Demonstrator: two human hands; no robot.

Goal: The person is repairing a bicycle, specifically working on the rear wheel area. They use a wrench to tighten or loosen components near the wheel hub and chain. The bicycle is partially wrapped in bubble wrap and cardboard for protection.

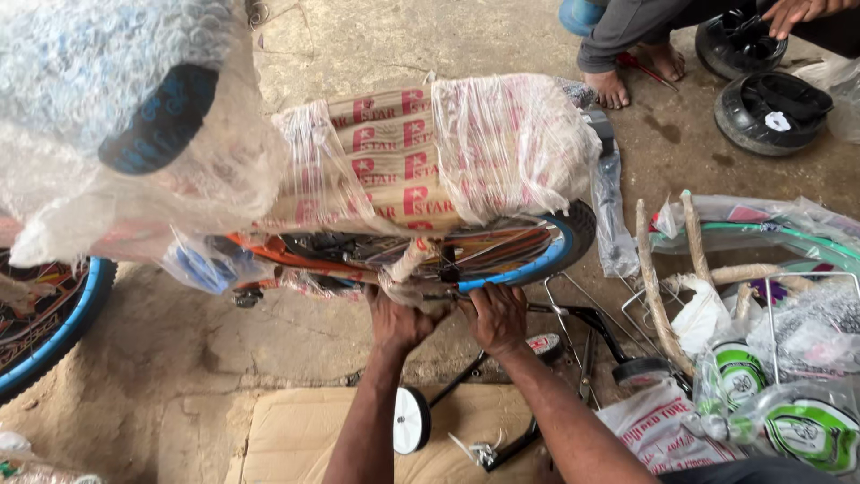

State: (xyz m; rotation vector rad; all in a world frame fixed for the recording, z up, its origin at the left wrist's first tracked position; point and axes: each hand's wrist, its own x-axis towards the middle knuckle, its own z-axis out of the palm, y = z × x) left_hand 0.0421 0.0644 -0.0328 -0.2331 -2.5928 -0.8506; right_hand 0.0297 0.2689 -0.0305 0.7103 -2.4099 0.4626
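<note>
Bubble wrap (pixel 107 116) bulges at the far left over a dark grip, loose enough to snag. Beside it the wrapped bicycle frame (pixel 421 170) lies across the floor. Left hand (pixel 397 318) is closed around a paper-wrapped tube under the frame; right hand (pixel 498 314) pinches the blue wheel rim (pixel 537 260). Fingers could likely catch in the spokes if the wheel turns. Training wheel brackets (pixel 484 394) lie below on cardboard, easy to kick.

Two bare forearms are showing from the lower edge, unsleeved and free of gloves, watches or rings; left hand (pixel 397 320) and right hand (pixel 498 315) are showing knuckles uppermost, and a dark garment edge is appearing at lower right.
</note>
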